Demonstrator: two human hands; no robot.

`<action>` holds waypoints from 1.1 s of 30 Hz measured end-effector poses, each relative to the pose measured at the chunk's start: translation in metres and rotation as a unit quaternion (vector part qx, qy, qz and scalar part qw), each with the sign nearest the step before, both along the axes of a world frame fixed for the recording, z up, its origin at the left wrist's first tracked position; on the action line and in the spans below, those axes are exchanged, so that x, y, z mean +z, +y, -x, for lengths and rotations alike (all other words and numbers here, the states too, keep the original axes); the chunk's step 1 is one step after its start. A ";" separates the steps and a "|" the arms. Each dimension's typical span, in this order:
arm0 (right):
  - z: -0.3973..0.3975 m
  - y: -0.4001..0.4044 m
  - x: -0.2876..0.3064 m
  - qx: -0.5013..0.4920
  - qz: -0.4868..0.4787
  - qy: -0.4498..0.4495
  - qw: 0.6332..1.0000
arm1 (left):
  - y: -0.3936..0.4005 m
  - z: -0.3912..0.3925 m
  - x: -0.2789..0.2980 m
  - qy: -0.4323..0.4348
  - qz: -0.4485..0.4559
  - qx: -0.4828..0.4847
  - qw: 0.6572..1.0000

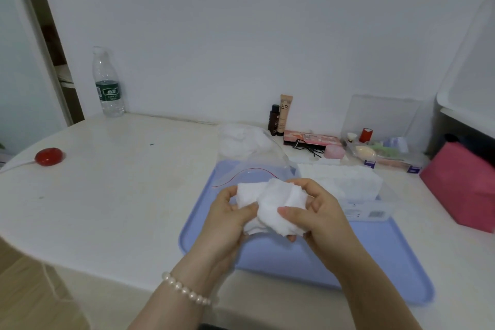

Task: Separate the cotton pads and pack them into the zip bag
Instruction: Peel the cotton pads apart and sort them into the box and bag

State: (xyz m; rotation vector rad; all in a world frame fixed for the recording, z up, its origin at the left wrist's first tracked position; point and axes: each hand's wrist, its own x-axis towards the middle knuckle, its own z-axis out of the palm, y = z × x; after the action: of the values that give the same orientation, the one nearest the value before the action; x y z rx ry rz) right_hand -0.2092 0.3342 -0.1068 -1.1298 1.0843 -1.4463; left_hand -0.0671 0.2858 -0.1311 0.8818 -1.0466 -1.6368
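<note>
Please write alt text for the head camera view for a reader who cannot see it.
Both hands, left hand and right hand, grip a wad of white cotton pads above a blue tray, with the clear zip bag lying open behind.

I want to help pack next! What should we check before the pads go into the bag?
1. Pads held firmly: ok. The left hand and right hand both grip the cotton pads.
2. Pads separated: not ok, they are bunched together.
3. Zip bag within reach: ok, just behind the hands on the blue tray.
4. Bag mouth open: cannot tell; only its red zip line shows.
5. More pads ready: ok, a clear pack of pads lies right of the bag.
</note>
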 end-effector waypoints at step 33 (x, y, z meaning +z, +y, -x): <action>0.018 0.009 -0.010 0.057 -0.012 -0.029 0.998 | 0.011 0.004 -0.002 0.020 0.042 -0.040 0.998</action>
State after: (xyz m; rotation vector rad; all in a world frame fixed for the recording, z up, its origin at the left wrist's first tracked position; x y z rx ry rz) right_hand -0.2269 0.3434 -0.1169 -1.1075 0.9784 -1.3647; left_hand -0.0710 0.2967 -0.1330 0.7577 -1.1275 -1.6568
